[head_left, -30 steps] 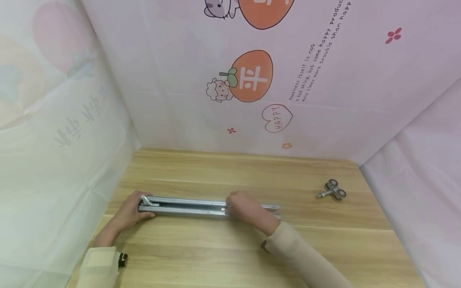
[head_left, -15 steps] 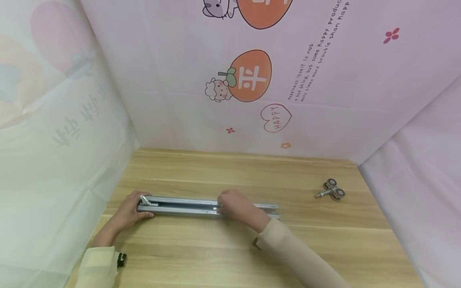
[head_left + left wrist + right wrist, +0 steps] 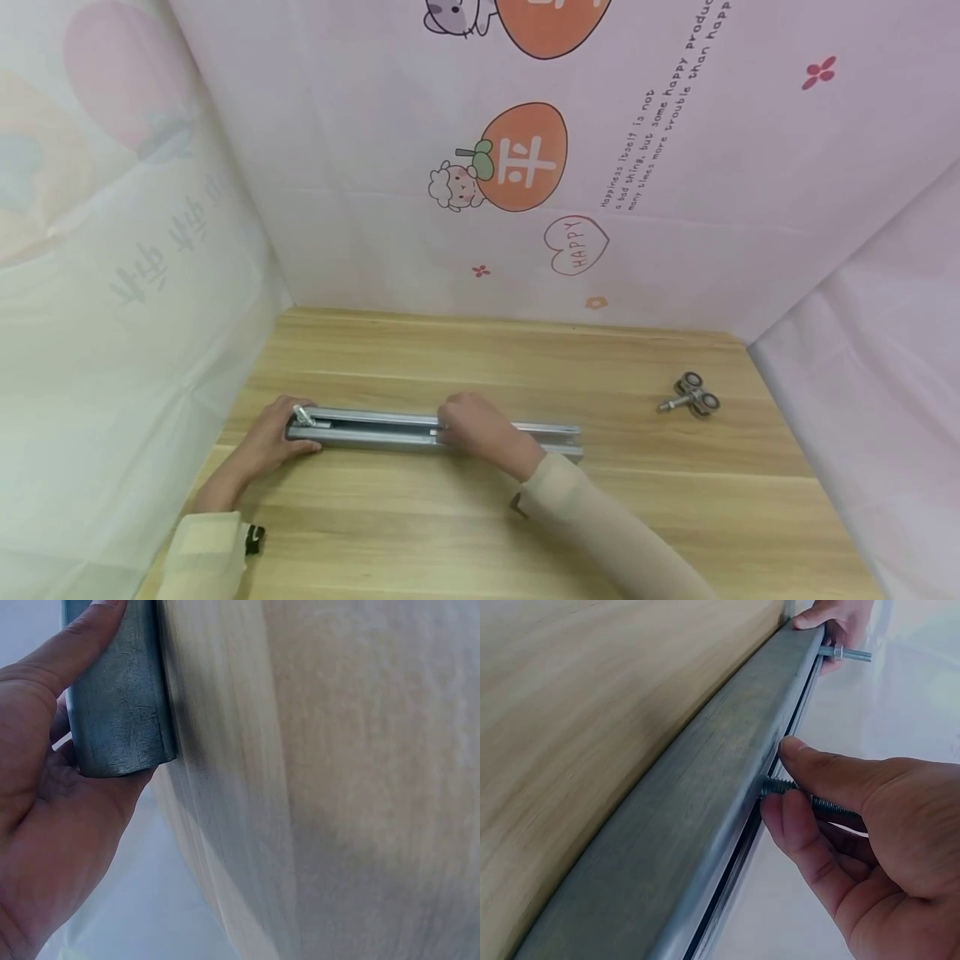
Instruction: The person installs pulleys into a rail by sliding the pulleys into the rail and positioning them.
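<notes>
A metal channel rail (image 3: pixel 360 439) lies slot-up across the wooden table. My left hand (image 3: pixel 266 440) grips its left end, thumb along the near side; the left wrist view shows the rail's end (image 3: pixel 124 712) against the palm. Beside that hand a bolt (image 3: pixel 303 416) with a nut stands tilted out of the slot. My right hand (image 3: pixel 483 432) is over the rail's middle. In the right wrist view its thumb and fingers pinch a threaded bolt (image 3: pixel 778 785) that sticks out of the slot; the bolt's lower part is hidden inside the rail.
A roller trolley (image 3: pixel 693 397) with a bolt lies apart on the right of the table (image 3: pixel 637 533). Behind the table stands a printed white sheet (image 3: pixel 375 250), and more sheeting hangs at both sides.
My right hand has slid left along the rail, with the pinched bolt moving along the slot. The left hand, the rail and the trolley have stayed in place.
</notes>
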The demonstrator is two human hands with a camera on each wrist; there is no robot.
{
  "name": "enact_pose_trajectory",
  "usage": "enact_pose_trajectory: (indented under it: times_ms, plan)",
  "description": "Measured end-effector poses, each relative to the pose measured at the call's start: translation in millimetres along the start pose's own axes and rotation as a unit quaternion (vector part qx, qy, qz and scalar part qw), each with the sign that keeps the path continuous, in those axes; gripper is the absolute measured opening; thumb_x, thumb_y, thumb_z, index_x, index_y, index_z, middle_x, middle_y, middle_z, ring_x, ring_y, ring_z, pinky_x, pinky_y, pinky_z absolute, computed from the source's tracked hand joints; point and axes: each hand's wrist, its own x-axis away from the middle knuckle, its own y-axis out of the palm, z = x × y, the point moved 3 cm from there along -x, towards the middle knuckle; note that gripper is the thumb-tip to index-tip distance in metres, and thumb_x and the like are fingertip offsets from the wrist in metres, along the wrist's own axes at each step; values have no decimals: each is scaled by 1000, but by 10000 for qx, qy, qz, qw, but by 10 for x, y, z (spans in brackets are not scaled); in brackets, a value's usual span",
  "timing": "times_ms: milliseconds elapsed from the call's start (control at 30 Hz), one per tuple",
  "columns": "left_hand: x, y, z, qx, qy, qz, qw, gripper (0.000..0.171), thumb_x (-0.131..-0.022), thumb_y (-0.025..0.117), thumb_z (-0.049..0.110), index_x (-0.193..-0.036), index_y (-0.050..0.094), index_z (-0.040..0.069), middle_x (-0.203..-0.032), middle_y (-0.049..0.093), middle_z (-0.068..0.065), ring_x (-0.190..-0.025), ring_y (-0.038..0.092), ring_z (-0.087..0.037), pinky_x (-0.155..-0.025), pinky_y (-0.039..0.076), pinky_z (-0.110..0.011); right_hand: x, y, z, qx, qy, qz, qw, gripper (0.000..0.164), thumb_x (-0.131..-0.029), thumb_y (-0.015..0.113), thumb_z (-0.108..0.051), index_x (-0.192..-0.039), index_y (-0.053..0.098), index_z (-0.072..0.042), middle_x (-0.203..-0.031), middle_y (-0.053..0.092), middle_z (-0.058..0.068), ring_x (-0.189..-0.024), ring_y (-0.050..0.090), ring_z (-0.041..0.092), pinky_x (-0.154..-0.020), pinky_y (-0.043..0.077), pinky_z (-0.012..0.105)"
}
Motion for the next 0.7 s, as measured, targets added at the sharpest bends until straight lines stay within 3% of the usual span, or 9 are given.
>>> enact_pose_trajectory:
  times_ms: [367,700]
  plan:
    - [-5,1,11,-49,56,42,10000,65,-72,97,15,-126,66,-3,-115,66,-22,-106,60,-38,-93,46,-52,-86,11,-68,-29,-138,86,9999,20,-91,85,-18,-78,72,-10,-71,63,-3,-60,48,5,-56,44,17]
    - [2,7,9,-67,54,9,10000,65,-72,97,15,-126,66,-3,-115,66,-21,-105,60,-38,-92,47,-53,-138,36,-124,190,-138,73,9997,18,-91,85,-22,-83,75,-10,-73,66,-3,-61,50,6,-57,45,18]
